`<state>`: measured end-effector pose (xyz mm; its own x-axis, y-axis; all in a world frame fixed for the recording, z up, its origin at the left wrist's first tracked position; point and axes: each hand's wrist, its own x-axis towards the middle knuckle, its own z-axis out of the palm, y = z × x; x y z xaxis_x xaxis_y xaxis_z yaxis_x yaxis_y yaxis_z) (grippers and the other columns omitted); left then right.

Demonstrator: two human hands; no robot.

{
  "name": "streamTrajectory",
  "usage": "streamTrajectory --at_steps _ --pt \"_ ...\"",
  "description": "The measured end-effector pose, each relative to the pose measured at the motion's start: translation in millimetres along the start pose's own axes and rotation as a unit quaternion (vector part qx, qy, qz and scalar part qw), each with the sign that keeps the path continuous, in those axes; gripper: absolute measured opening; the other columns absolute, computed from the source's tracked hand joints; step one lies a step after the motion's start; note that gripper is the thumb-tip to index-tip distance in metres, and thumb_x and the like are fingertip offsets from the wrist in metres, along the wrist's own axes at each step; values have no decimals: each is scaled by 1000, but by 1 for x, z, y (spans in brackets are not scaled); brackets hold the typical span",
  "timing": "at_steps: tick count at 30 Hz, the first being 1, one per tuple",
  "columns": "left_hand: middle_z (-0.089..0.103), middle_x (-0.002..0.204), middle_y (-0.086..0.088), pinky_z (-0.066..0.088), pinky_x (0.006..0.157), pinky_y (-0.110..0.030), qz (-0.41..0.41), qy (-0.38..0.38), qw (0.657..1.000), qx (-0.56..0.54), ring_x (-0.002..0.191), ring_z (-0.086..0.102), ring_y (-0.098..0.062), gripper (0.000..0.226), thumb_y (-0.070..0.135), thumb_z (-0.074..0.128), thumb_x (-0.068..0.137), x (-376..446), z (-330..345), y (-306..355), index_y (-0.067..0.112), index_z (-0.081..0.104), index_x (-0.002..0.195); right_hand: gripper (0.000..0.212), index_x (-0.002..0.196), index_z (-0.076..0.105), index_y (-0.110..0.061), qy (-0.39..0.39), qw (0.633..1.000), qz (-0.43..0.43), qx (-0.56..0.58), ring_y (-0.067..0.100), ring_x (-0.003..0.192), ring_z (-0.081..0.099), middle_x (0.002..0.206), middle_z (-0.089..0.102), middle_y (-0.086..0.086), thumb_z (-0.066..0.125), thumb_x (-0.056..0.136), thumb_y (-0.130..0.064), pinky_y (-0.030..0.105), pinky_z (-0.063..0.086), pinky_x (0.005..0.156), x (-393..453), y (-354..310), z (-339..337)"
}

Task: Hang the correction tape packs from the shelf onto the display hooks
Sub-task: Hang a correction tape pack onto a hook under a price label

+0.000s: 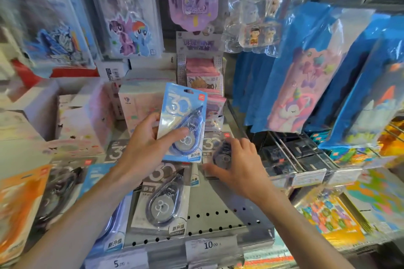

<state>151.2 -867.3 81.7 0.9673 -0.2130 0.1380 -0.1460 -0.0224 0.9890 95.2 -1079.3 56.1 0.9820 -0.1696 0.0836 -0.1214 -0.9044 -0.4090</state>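
My left hand [144, 146] holds a blue correction tape pack [184, 116] upright above the shelf, thumb across its front and fingers behind. My right hand [237, 162] reaches down onto a grey correction tape pack [209, 144] that lies on the grey perforated shelf [218, 218], with fingers curled over its blister and thumb at its lower edge. Another grey pack [164, 199] lies flat in front, below my left hand. A blue pack [113, 231] and an orange pack [19, 201] lie to the left. Metal display hooks [284, 150] stick out on the right.
White and pink boxes [87, 120] are stacked at the back left. Cartoon packs [129, 17] hang above. Blue bagged items [306, 76] hang at the right over the hooks. Price tags [211, 245] line the shelf's front edge. Colourful packs [332, 214] lie lower right.
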Motion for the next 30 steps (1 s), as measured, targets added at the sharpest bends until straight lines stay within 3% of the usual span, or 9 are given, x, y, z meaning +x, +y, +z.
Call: streamTrajectory --at_steps 3,7,12,15,18,23,26,28,30 --pt "81 105 9 57 93 -49 3 18 1000 -2 96 78 -13 37 51 82 65 -4 -6 -1 44 70 99 83 147 48 -15 12 998 5 57 28 128 47 134 54 8 80 81 -53 39 39 110 -1 -1 -5" --pt "79 114 9 53 102 -51 0 42 999 -17 108 74 -15 44 46 80 73 -7 -15 -1 32 67 113 71 141 56 -17 31 988 -23 151 22 123 54 126 58 4 85 81 -40 33 43 107 -6 3 -23" --pt "77 118 15 54 91 -34 10 47 998 -28 112 72 -9 41 38 74 80 -12 -14 -2 33 67 120 67 139 57 -27 64 958 -82 269 2 124 55 129 59 -10 86 80 -39 33 51 103 -14 -3 -35" --pt "76 119 17 51 99 -40 0 29 999 -33 113 71 -5 43 44 76 79 -16 -6 -2 36 67 121 71 139 56 -29 85 945 -117 295 1 128 54 133 59 -15 88 77 -41 27 52 97 -15 -15 -35" --pt "78 117 8 53 100 -48 -5 14 998 -58 111 73 -13 41 44 81 77 -19 4 -1 36 70 116 75 140 55 -29 100 941 -150 287 5 133 51 137 57 -13 89 75 -42 21 50 97 -14 -22 -33" --pt "80 112 5 57 91 -46 6 33 998 -58 103 77 -16 47 38 84 72 -21 11 0 33 69 116 65 143 56 -30 69 921 -170 344 3 138 49 145 52 -15 67 85 -57 28 49 106 -16 -23 -37" --pt "79 113 8 57 87 -35 15 43 998 -53 104 76 -12 51 42 83 71 -26 14 4 34 68 119 56 141 56 -29 58 899 -136 413 -1 129 56 139 61 -13 72 89 -41 27 56 98 -11 -20 -40" --pt "78 115 11 58 83 -28 24 62 997 -45 107 75 -11 51 45 83 70 -32 15 9 39 68 118 46 135 61 -39 6 884 -114 454 -4 119 63 127 71 -18 76 92 -31 17 56 88 -8 -20 -43" --pt "77 118 12 56 91 -33 32 80 996 -35 112 73 -11 52 46 83 72 -39 12 13 40 66 121 32 119 71 -42 -47 863 -108 491 2 109 71 115 78 -16 79 92 -27 14 55 86 -5 -20 -44"
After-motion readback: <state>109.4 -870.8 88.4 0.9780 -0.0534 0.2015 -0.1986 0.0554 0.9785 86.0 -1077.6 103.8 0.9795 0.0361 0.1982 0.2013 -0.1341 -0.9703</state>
